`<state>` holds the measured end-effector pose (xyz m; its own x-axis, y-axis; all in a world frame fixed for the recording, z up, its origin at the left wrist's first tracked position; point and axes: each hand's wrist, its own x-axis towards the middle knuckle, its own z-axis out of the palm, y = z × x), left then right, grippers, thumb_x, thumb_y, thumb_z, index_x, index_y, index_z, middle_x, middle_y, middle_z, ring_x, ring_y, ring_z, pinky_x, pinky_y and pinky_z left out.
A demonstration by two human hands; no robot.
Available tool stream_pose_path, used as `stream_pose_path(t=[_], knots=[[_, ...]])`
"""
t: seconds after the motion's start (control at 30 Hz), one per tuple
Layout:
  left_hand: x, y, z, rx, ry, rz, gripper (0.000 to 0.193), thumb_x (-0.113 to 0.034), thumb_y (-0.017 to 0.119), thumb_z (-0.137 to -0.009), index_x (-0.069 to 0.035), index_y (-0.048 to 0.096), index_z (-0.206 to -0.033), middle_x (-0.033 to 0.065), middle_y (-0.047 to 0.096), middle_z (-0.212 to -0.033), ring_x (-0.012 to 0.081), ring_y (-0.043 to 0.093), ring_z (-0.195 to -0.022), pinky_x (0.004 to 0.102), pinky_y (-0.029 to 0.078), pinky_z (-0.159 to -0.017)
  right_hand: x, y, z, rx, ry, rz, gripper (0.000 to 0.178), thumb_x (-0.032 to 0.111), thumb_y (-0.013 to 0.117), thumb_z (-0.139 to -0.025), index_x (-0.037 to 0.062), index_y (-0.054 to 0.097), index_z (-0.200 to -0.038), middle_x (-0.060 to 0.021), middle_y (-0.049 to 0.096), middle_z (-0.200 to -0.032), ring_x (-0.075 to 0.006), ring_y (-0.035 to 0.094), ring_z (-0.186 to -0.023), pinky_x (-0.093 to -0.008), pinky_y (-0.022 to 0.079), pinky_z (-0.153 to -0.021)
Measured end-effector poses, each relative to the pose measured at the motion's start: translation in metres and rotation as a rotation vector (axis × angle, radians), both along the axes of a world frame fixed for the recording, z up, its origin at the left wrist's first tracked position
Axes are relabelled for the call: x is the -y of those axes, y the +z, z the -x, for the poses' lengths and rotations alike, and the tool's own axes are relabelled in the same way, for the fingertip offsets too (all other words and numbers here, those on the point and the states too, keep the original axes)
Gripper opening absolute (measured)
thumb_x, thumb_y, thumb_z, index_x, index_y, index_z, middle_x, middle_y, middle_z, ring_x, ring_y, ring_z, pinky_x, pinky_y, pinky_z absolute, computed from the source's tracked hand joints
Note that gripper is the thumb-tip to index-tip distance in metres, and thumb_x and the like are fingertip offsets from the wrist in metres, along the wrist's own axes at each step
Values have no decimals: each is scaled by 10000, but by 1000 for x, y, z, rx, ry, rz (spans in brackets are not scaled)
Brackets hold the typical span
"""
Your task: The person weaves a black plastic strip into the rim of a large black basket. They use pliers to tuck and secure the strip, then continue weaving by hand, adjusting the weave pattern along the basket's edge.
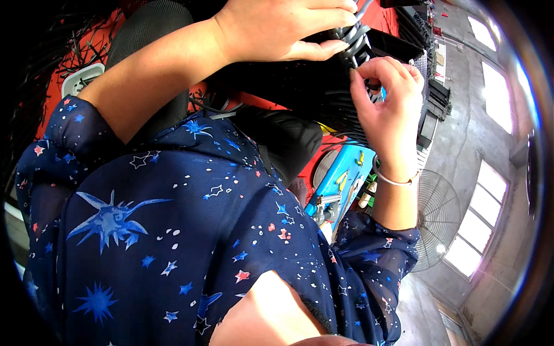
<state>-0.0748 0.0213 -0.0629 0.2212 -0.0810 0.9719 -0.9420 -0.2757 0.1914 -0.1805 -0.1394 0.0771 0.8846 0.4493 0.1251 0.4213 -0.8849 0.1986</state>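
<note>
Glossy black strips [359, 41], looped over one another like a weave, lie between my two hands at the top of the view. My left hand [277, 29] reaches in from the left, its thumb and fingers closed on the strips. Just to the right and slightly nearer, my right hand [392, 95] pinches the end of a black strip between thumb and forefinger, the other fingers curled. A dark piece of work [277, 83] spreads below my hands; its outline is lost in shadow. Many thin black strands [346, 112] hang beneath the right hand.
A blue surface [346, 170] with small yellow pieces and a metal tool stands by my right forearm. To the left, a pale plastic container [83, 78] sits on red flooring among scattered black scraps. A large wire-caged fan [435, 222] stands at the right, before a grey wall with windows.
</note>
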Motion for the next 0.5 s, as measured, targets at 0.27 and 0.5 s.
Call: stream_pose_path(t=[0.27,0.5], knots=[[-5,-1,2,-33,14,-89,300,-305,771,-777,-113,713,-1000,17,691,-1079,179,641,-1068,389,385,-1067,7,6,-6,-63,5,-32,103,101,756,-822,101,654,-805,6,587,-700,-206,573,-645,-376,384,-838],[3,-3,-2,18,4,14,293,-284,764,-763,-117,713,-999,10,688,-1083,176,640,-1063,386,385,-1066,2,3,-2,-44,-61,-91,96,116,766,-803,122,672,-784,20,586,-693,-154,541,-591,-339,379,-792]])
